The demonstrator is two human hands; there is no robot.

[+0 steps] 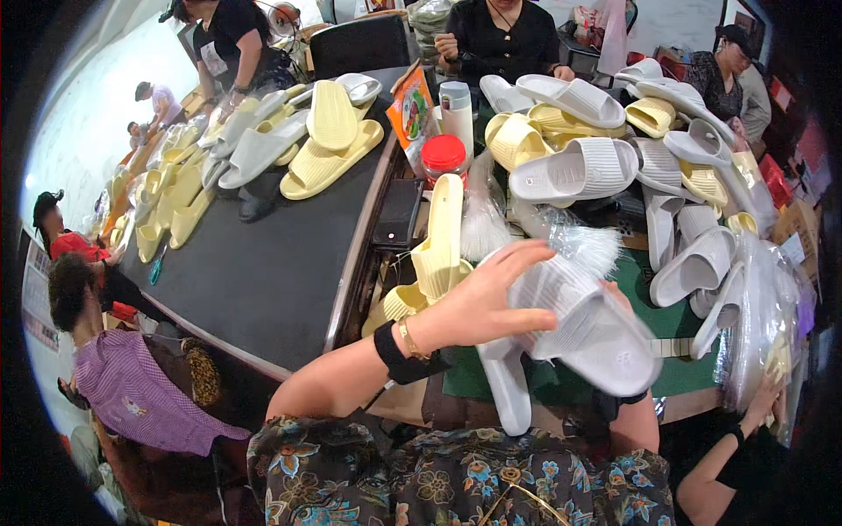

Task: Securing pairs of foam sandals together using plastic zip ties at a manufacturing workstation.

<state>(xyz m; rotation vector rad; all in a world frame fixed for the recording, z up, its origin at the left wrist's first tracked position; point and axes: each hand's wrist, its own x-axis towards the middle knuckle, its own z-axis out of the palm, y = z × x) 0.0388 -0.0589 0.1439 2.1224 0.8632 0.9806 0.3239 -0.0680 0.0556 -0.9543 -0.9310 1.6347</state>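
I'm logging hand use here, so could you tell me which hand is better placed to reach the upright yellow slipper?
Probably left: the left hand lies open over the white slippers, right beside the yellow slipper; the right hand is hidden under them.

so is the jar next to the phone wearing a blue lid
No, the jar beside the dark phone has a red lid.

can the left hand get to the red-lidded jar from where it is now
Probably yes. The left hand lies on the white slides, and the red-lidded jar stands farther up the table with its lid uncovered. An upright yellow slide stands between them, so the hand would likely have to go over or around it.
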